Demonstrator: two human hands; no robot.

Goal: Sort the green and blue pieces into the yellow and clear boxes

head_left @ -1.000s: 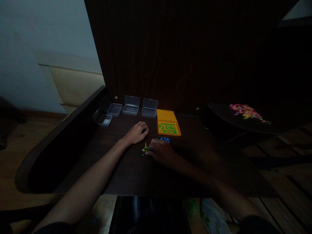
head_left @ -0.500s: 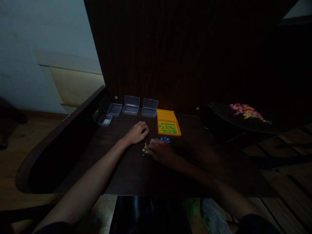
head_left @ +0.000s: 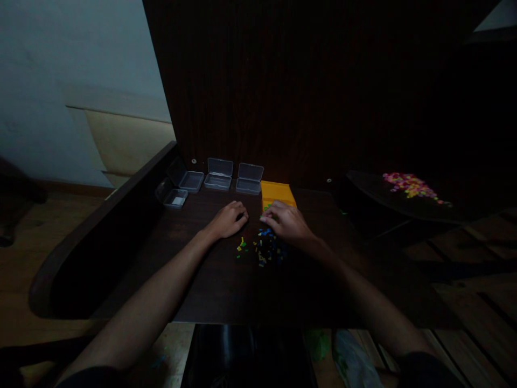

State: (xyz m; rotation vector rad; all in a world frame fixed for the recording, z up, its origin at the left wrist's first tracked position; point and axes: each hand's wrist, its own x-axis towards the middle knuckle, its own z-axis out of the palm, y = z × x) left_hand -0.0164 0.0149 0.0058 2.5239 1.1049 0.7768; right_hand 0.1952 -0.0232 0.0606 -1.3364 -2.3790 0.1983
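My right hand [head_left: 287,220] is over the front of the open yellow-orange box [head_left: 278,191], hiding most of its tray. Its thumb and forefinger pinch a small green toy brick [head_left: 262,217]. A few green bricks show in the box beside the fingers. My left hand [head_left: 230,219] rests on the tabletop left of the box, loosely curled, holding nothing I can see. In front of the hands lie small yellow and green bricks [head_left: 241,245]. Right of these are scattered blue bricks [head_left: 265,232] and pale yellowish bricks [head_left: 262,259], partly in the right arm's shadow.
Several clear plastic boxes with raised lids, such as this one [head_left: 249,186], line the back left of the dark wooden table [head_left: 214,291]. A raised side panel [head_left: 100,226] borders the left. At right, a pile of pink and yellow pieces [head_left: 412,185] lies on a dark surface.
My right hand has moved from the yellow and green bricks up and right to the box, uncovering the blue and pale bricks. My left hand has stayed in place.
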